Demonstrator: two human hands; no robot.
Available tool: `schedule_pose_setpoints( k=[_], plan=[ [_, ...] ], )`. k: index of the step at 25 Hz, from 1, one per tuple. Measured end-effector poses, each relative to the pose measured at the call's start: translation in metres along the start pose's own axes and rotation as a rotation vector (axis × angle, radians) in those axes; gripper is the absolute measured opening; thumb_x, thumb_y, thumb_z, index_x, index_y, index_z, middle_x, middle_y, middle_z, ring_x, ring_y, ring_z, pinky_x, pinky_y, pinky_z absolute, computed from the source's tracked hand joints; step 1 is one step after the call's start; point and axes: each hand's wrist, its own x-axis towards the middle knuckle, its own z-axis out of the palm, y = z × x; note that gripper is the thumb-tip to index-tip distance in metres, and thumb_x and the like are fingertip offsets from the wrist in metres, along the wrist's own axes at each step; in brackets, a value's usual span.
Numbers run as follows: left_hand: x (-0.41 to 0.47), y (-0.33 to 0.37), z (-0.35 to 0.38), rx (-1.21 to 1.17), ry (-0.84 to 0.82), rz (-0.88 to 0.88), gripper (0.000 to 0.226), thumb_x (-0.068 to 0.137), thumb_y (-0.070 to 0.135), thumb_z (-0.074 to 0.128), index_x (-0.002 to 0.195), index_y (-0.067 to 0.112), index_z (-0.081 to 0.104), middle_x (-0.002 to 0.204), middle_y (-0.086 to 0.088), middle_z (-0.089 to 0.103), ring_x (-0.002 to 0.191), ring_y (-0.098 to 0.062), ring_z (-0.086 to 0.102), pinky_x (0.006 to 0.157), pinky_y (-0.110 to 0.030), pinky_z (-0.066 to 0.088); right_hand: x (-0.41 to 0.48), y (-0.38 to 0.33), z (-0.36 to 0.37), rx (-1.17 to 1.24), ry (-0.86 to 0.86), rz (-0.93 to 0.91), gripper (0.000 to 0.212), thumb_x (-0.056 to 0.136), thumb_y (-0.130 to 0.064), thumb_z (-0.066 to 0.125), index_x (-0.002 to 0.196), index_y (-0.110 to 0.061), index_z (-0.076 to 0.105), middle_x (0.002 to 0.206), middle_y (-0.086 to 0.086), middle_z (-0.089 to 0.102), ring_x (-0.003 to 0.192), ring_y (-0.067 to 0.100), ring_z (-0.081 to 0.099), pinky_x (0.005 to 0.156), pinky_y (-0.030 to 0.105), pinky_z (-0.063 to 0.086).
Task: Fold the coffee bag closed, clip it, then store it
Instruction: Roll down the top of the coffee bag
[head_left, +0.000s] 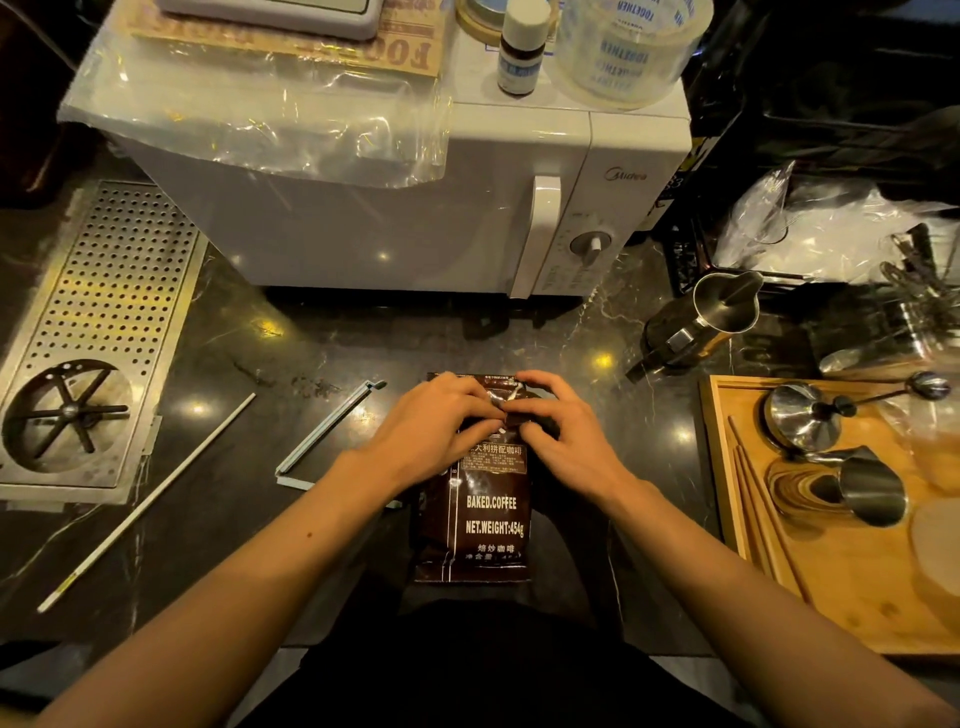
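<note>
While both hands press on the upper end of the coffee bag (480, 512), the bag lies flat on the dark worktop (291, 358), with its long axis running straight away from the person. The left hand (434, 428) and the right hand (558, 428) meet at the middle of the bag's top. The fingers of each grip are curled narrow and pinch the folded top edge between them, so each grip holds the bag itself.

The fold seems to be in progress, not yet fixed. The next move depends on the sealing clip (332, 428), which lies open on the worktop to the left of the left grip, near but not touching the bag. Its long axis runs diagonally, so it must be turned to lie across the fold. The left hand is clearly nearer to it, while the right hand could keep the fold pressed down.
</note>
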Motion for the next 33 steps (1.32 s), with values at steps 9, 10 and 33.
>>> schedule_pose_setpoints(
  k=[9,10,33],
  plan=[
    [0.008,-0.008,-0.001,-0.149,0.136,-0.252,0.036,0.085,0.017,0.072,0.12,0.014,0.065,0.112,-0.005,0.062,0.102,-0.016,0.058,0.095,-0.035,0.046,0.016,-0.001,0.007,0.298,0.112,0.148,0.019,0.096,-0.024,0.056,0.091,-0.023,0.075,0.107,-0.009,0.053,0.096,-0.011,0.055,0.085,0.008,0.043],
    [0.011,-0.011,-0.002,-0.107,0.082,-0.304,0.047,0.084,0.023,0.072,0.129,0.017,0.059,0.123,-0.007,0.059,0.116,-0.023,0.051,0.103,-0.038,0.041,0.019,0.0,0.008,0.251,0.127,0.133,0.013,0.095,-0.018,0.061,0.095,-0.025,0.073,0.105,-0.009,0.052,0.094,-0.01,0.056,0.083,0.009,0.044],
    [-0.018,0.031,-0.051,-0.747,0.362,-0.18,0.011,0.08,0.017,0.078,0.089,0.024,0.078,0.085,0.006,0.074,0.082,-0.009,0.07,0.073,-0.018,0.052,-0.001,-0.074,-0.023,0.497,0.2,-0.158,0.032,0.074,0.0,0.077,0.083,-0.03,0.077,0.08,-0.008,0.076,0.077,0.008,0.07,0.073,0.024,0.057]
  ],
)
